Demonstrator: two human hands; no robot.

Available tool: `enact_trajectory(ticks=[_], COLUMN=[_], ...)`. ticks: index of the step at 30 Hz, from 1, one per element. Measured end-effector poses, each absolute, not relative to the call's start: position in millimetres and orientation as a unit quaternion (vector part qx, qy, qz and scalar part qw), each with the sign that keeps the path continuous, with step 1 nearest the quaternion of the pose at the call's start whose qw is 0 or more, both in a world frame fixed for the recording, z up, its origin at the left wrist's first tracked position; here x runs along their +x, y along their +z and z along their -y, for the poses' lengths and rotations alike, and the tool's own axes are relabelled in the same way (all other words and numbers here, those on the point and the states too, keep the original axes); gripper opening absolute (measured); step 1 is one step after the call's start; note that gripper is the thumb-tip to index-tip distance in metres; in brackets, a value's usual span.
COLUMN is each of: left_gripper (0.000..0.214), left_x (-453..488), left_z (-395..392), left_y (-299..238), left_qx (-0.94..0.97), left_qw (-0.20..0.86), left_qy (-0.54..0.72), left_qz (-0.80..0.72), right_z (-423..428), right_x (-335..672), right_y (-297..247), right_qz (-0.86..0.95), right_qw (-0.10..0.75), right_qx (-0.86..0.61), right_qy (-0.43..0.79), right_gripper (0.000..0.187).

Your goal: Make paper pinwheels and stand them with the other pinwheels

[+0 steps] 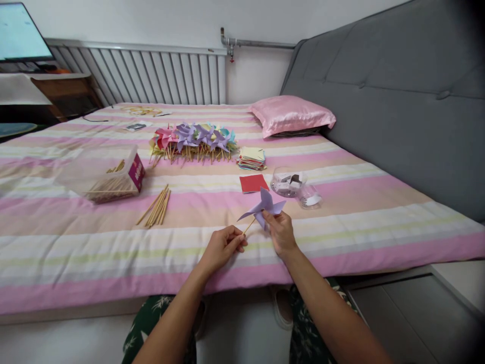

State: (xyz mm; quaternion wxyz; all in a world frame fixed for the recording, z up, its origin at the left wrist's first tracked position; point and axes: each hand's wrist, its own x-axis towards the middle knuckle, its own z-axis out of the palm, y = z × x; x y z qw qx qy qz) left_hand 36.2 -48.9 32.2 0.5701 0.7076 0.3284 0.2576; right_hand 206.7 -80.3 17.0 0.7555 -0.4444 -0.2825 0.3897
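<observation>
A purple paper pinwheel (267, 201) on a thin wooden stick (249, 226) is held over the near edge of the bed. My left hand (226, 246) is closed on the stick below the paper blades. My right hand (281, 230) pinches the pinwheel near its centre, thumb on the front. Just beyond lies a red paper square (253, 183), with a stack of coloured paper squares (251, 158) behind it. Right of these are a round clear container (284, 183) with small items and a small clear cup (309, 197).
Several loose sticks (158, 207) lie left of my hands, near a clear plastic box (109, 177) holding more sticks. A row of finished pinwheels (193, 139) is farther back. A pink pillow (291, 115) rests by the grey headboard (397, 91).
</observation>
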Motion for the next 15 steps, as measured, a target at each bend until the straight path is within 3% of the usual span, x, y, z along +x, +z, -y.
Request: enact_trajectory(ticks=[15], left_gripper=[0.02], left_x=[34.8], left_z=[48.8], left_y=[31.0], left_qx=[0.738], left_qw=[0.544], left_qy=[0.244], left_qz=[-0.315], right_z=[81.4], right_x=[203.7], right_y=[18.8], right_qz=[0.242], right_qw=[0.781], right_qx=[-0.412], right_qy=[0.402], right_gripper=[0.024])
